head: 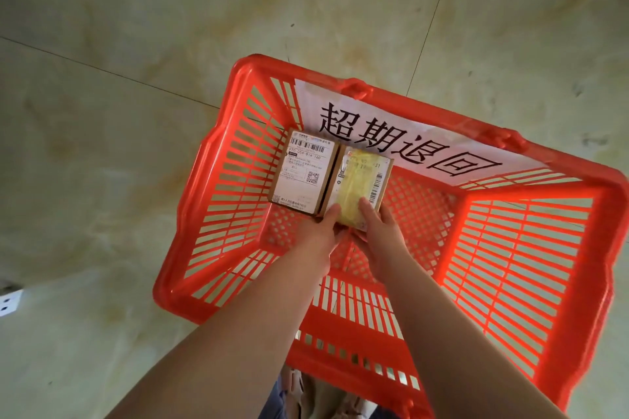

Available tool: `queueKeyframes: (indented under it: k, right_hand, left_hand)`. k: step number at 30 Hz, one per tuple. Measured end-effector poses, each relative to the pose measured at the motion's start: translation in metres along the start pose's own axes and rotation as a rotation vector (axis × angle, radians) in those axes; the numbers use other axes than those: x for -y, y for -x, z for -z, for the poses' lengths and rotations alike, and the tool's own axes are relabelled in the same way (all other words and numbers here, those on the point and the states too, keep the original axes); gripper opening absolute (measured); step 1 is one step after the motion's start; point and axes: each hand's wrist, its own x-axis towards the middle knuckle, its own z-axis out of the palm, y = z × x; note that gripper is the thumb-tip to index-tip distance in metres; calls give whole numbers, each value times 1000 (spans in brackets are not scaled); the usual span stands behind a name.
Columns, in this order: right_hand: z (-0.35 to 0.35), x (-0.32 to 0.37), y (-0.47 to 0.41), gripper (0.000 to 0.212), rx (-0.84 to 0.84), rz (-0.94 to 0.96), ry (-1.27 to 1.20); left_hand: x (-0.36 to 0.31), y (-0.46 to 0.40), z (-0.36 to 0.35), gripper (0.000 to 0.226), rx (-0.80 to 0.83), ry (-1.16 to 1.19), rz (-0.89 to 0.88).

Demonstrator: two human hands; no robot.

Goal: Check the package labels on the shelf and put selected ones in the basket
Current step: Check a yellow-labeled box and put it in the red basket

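- The left hand point(320, 231) and the right hand point(379, 231) reach side by side down into the basket; each has its grip closed on the near end of the same package, the fingers point(369, 209) of the right lying flat across its top and the thumb of the left pressed along its left edge
- That package point(357, 187) is a small cardboard box bound with yellowish tape, a white shipping label with a barcode on its top; it sits low inside the basket, near the far left corner
- Just to its left, touching it edge to edge, lies a second cardboard box point(303, 173), its white label with barcode and QR code facing up
- The red plastic basket point(510, 248) stands on the floor point(136, 44), pale marbled tile
- A white paper sign point(401, 136) with large black characters lies against the basket's far wall
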Motion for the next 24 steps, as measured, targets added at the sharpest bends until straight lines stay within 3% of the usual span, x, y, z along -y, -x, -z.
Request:
queueKeyframes:
  k: [5, 11, 15, 19, 24]
  right_hand:
    - [7, 2, 10, 63, -22, -46, 118]
    - [7, 14, 52, 56, -111, -55, 290]
    - [1, 36, 107, 43, -185, -64, 323]
    - [-16, 70, 199, 17, -89, -25, 271]
    - [-41, 96, 335, 13, 97, 78, 347]
  left_hand:
    - [-5, 10, 2, 16, 6, -79, 61]
    - [-15, 45, 12, 33, 8, -270, 63]
    - [-35, 97, 29, 26, -1, -258, 33]
    - [-64, 180, 58, 17, 46, -203, -72]
    - [-91, 314, 120, 9, 42, -128, -178]
